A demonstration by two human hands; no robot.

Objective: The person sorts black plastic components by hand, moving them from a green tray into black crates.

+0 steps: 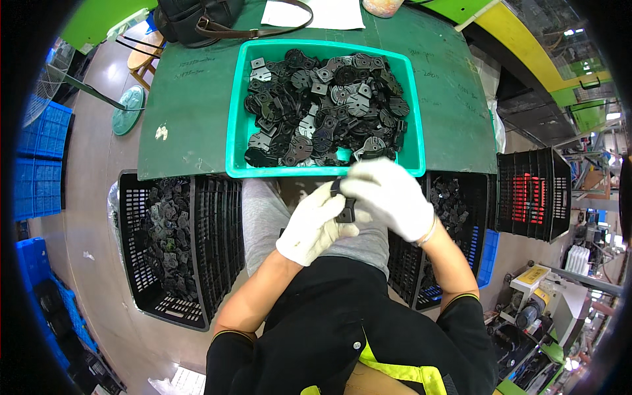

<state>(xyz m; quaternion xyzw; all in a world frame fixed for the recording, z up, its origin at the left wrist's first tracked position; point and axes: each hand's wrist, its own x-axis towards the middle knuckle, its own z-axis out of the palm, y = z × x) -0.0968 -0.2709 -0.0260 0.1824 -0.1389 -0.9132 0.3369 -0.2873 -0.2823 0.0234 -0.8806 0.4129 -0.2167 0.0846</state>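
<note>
Both hands wear white gloves and meet over my lap, just in front of the table edge. My left hand (317, 220) is closed around a small black plastic part (346, 210), its squared end sticking out between thumb and fingers. Against the upper end of that part lies my right hand (387, 197), slightly blurred, its fingertips hidden behind the glove. Beyond them a teal plastic tray (233, 148) rests on the table, heaped with black molded parts (329, 108) that have round, slotted ends.
A black crate (204, 263) of similar parts stands left of my legs, and another crate (405, 266) stands to the right. On the green table (187, 112) lie a dark bag (197, 20) and white paper (319, 13). Farther right is a black crate (526, 227) containing red items.
</note>
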